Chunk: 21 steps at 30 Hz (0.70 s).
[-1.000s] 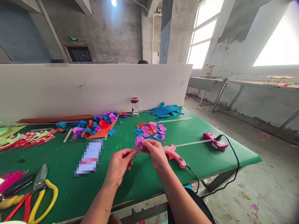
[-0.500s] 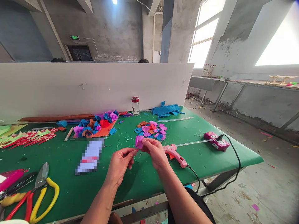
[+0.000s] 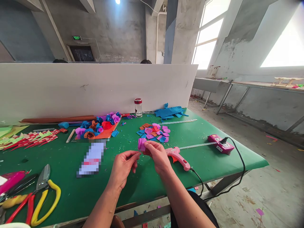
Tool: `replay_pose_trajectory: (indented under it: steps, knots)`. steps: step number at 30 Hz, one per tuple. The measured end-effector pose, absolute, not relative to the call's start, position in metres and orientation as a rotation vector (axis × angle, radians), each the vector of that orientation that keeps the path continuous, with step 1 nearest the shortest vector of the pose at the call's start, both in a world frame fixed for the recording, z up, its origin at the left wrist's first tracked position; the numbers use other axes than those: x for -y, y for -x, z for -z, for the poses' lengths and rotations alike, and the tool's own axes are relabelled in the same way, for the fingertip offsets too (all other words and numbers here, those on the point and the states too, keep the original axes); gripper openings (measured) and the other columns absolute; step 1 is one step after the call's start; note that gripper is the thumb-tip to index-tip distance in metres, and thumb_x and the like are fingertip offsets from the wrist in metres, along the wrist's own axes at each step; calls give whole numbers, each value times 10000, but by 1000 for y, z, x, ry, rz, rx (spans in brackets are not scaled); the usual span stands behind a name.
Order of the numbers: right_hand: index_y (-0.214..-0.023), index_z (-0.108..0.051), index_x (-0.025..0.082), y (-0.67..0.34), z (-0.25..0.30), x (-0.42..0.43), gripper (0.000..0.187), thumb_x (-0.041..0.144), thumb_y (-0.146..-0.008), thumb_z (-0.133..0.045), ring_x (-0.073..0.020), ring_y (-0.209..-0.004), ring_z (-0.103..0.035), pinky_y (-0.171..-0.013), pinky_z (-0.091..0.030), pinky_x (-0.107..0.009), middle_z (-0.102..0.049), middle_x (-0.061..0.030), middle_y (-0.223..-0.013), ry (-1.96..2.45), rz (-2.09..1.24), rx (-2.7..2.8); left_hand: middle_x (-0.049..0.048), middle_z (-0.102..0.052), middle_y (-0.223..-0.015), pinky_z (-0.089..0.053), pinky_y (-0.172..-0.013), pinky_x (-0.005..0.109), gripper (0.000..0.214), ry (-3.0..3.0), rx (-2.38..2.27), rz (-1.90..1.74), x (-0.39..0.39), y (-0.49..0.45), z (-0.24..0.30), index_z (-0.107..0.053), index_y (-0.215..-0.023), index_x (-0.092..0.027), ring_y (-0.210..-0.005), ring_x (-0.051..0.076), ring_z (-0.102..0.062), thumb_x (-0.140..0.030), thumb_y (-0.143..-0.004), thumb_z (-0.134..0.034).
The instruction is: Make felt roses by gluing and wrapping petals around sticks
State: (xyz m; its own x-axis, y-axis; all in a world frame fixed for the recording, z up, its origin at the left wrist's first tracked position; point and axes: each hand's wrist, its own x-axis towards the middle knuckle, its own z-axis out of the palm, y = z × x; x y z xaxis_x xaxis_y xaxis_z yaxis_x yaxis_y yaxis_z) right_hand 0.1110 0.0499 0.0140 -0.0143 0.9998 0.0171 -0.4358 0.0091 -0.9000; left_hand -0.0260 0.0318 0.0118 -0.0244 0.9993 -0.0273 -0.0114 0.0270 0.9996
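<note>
Above the green table, both of my hands meet at a small purple paper flower [image 3: 142,144], rolled into a cup shape. My right hand [image 3: 156,155] is closed, its thumb and fingers gripping the flower's right side. Below, my left hand [image 3: 124,166] pinches the flower's lower end between thumb and forefinger; the exact spot is too small to make out. Just behind the flower lies a pile of cut paper petals [image 3: 152,132] in purple, blue, red and brown. A pink glue gun [image 3: 178,156] rests on the table right of my right hand, a clear glue stick behind it.
Finished paper flowers [image 3: 97,126] lie at the back left. Yellow-and-red-handled shears [image 3: 44,180] are at front left. A glass jar [image 3: 138,108] and blue paper [image 3: 170,111] stand by the white board [image 3: 99,90]. A power strip [image 3: 220,144] with a black cord sits at right.
My hands and the purple flower stay almost in place; the flower looks turned very slightly. The whole view has shifted a little.
</note>
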Motion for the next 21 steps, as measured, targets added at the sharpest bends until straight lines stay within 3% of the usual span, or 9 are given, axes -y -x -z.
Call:
replay_pose_trajectory:
  steps: [7, 11, 15, 21]
  knots:
    - [-716, -675, 186, -109, -11, -50, 295, 470, -661, -734, -126, -629, -520, -673, -466, -270, -579, 19, -656, 840, -1409, 876, -11, -579, -587, -352, -369, 212, 398, -1153, -1228, -1235, -30, 24, -14, -732, -737, -134, -465, 95, -464, -474, -562, -840]
    - [-822, -685, 196, -108, -8, -49, 258, 375, -661, -777, -122, -654, -559, -727, -464, -270, -641, 15, -716, 737, -1468, 935, -22, -544, -499, -355, -389, 219, 420, -1166, -1231, -1232, -29, 24, -15, -729, -723, -132, -446, 100, -443, -507, -563, -831]
    - [-940, -673, 208, -105, -4, -48, 392, 320, -604, -840, -122, -639, -585, -749, -463, -279, -687, 18, -728, 642, -1520, 971, -27, -533, -474, -356, -418, 223, 418, -1183, -1237, -1246, -29, 24, -12, -728, -714, -136, -433, 94, -432, -528, -594, -812]
    - [-894, -655, 193, -102, -4, -48, 431, 335, -555, -879, -132, -616, -604, -711, -461, -277, -701, 17, -683, 674, -1475, 906, -10, -583, -574, -372, -426, 227, 431, -1209, -1198, -1230, -29, 26, -11, -750, -835, -143, -489, 113, -468, -513, -622, -806]
